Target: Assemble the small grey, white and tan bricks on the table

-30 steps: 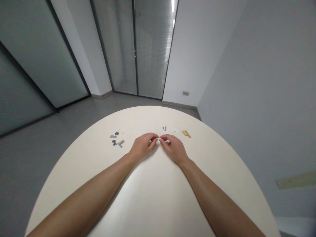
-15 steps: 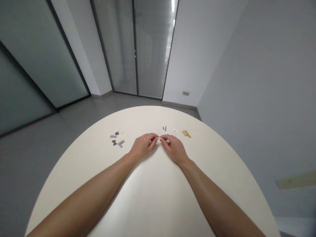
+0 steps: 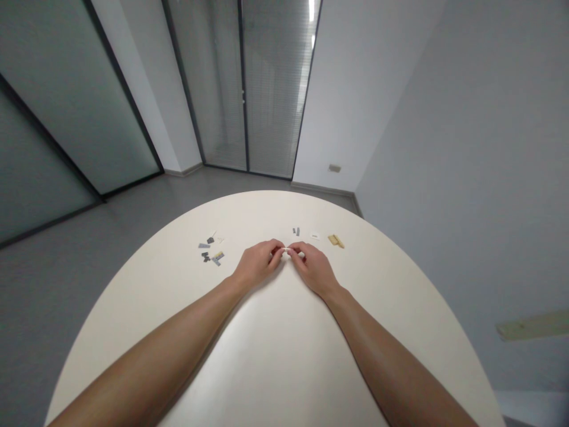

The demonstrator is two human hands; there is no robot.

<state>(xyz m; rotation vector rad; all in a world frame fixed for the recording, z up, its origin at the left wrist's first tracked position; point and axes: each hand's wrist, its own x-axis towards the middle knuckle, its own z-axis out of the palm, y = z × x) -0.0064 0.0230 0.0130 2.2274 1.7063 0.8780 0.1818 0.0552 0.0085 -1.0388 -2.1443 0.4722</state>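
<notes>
Presently my left hand (image 3: 256,263) and right hand (image 3: 312,268) are together at the fingertips, pinching a small pale piece (image 3: 285,249) above the middle of the table (image 3: 275,356). My fingers hide most of it, so its shape cannot be confirmed. Toward the far edge, left of my hands, lies a cluster of small grey and black pieces (image 3: 208,251), too small to identify. Right of them are small grey pieces (image 3: 296,231), a white tag (image 3: 315,236) and a tan piece (image 3: 336,240). The table is round, cream and cut off by the frame at the near side. Beyond it are a grey floor (image 3: 89,296) and glass doors with blinds (image 3: 275,89).
</notes>
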